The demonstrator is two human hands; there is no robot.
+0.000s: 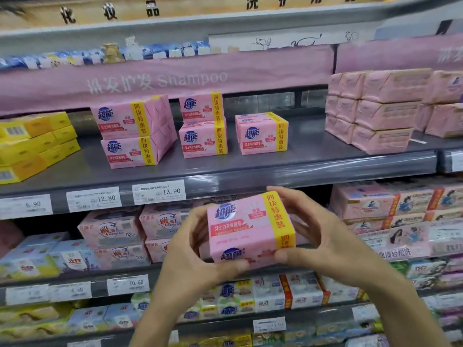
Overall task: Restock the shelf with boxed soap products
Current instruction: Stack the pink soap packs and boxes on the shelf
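So five pink soap packs (203, 136) are up on the shelf (250, 169) already, plenty of gap left. My left hand (193, 249) and right hand (318, 234) both grip another soap pack (250, 229), not placed yet.

The pink soap pack (250, 229), wrapped by a yellow band with red characters and printed with a blue logo, was held slightly tilted just below the front edge of the grey shelf (250, 171), its printed face toward the camera. The left hand (198, 249) clasped its left end and the right hand (318, 229) its right end. On that shelf stood matching packs: a left stack of two (135, 131) turned at an angle, a middle stack of two (203, 126), and a single pack (261, 134) to their right, each set apart.
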